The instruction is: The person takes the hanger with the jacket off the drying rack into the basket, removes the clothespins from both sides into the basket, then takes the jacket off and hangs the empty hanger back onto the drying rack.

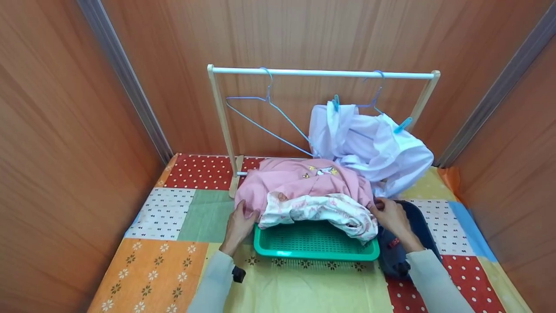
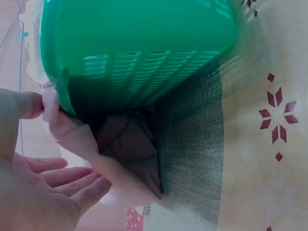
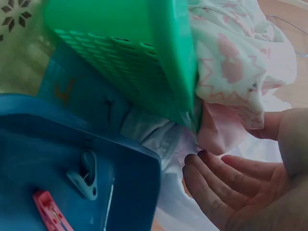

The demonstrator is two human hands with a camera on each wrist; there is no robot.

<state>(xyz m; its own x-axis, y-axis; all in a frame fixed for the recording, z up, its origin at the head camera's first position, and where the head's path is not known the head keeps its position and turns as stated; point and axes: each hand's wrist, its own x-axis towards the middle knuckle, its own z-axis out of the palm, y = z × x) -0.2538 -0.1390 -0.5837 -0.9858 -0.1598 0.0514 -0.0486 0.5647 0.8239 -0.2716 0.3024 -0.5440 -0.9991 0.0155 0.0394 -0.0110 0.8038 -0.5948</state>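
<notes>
A pink garment with a small printed figure is draped over the back of the green basket. At its left edge my left hand pinches the pink cloth between thumb and fingers. On the other side my right hand holds the garment's right edge; in the right wrist view its thumb touches the pink fabric, with the fingers extended below. A white cloth with pink prints lies bunched along the basket's rear part, in front of the pink garment.
A rack stands behind, carrying a bare blue hanger and a white garment fixed with blue clothespins. Right of the basket, a dark blue tray contains a blue clothespin and a pink one. Wooden panels enclose the sides.
</notes>
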